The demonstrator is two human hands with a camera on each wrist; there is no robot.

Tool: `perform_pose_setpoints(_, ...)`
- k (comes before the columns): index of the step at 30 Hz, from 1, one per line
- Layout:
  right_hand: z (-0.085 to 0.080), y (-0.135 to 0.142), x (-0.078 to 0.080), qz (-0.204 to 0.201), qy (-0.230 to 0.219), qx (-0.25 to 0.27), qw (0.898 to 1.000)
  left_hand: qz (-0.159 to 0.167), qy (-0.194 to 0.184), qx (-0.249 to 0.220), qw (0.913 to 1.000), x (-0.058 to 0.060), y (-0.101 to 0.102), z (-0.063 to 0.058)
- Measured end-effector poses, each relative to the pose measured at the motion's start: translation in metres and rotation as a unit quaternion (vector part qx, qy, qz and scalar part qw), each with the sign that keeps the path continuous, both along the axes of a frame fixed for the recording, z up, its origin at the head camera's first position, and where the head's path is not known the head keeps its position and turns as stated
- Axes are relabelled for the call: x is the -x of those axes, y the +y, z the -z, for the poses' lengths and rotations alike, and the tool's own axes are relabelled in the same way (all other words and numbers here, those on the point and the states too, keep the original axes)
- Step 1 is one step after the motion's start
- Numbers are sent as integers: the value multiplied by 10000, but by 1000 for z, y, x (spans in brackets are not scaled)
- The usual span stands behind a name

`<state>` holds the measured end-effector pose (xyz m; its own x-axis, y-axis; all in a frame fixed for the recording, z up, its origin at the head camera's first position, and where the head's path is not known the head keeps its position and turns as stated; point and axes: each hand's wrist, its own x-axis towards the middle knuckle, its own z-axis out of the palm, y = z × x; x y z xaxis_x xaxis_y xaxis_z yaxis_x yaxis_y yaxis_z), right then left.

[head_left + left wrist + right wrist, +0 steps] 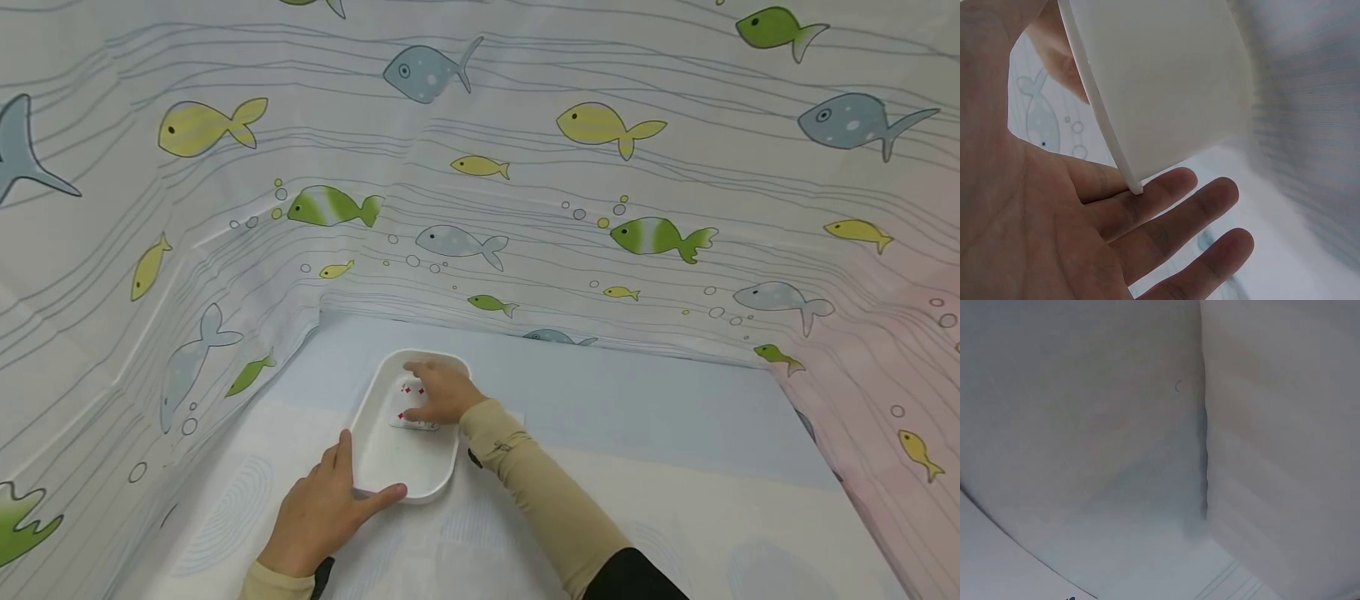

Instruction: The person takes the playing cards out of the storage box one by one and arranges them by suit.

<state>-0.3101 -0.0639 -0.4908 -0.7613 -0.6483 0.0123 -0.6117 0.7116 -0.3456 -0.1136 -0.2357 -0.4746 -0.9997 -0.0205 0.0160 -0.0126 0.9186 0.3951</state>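
A white tray (408, 467) with rounded corners lies before me in the head view. Inside it are playing cards (401, 398) with red diamonds, partly covered by my right hand (446, 392). That hand reaches in from the right, its thumb overlapping the cards and its fingers spread above them near the far rim. My left hand (318, 504) rests at the tray's near left corner, thumb along the near rim, fingers against the left side. In the left wrist view, the left fingers (1179, 228) lie extended and spread by the tray's rim. The right wrist view shows no hand.
A pale tabletop (600, 417) with faint blue patterns carries the tray. White cloth walls (525, 183) printed with fish and wavy lines rise at the back and sides. The right sleeve (555, 492) crosses over the table.
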Motion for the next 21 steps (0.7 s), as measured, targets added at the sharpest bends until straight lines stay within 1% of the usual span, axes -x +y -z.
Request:
perform_pose_setpoints(4,5,-6,0,133,77,-428,9990,-15,1,11,10000,1,0,0)
perform_pose_setpoints(9,10,-11,-1,210,368,-858,9954,-38,93,65,9999,0,-1,0)
perform_pose_setpoints(15,15,-13,-1,225,583,-1032,9927,-59,81,72,9999,0,0,0)
perform_pose_setpoints(21,18,-12,-1,207,690,-1064,9917,-69,29,18,10000,0,0,1)
